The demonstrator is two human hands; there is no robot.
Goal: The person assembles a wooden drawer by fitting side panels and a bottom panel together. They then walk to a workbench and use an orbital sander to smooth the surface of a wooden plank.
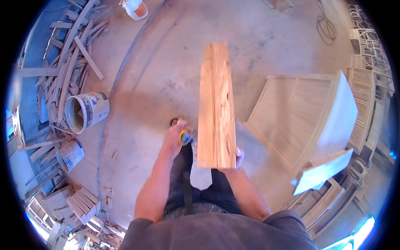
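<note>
My right hand grips the near end of a long, pale-brown wooden board with dark grain streaks. The board reaches away from me above the floor; most of that hand's fingers are hidden by it. To its left, my left hand is closed round a tool with a round yellow-and-blue end. A dark curved part shows beyond the knuckles, but the tool's kind cannot be made out. The left hand and the board are apart.
A large pale wooden cabinet-like piece stands at the right, with a light panel at its near side. Two dirty buckets and a heap of wood offcuts are on the left. A coiled cable lies far right.
</note>
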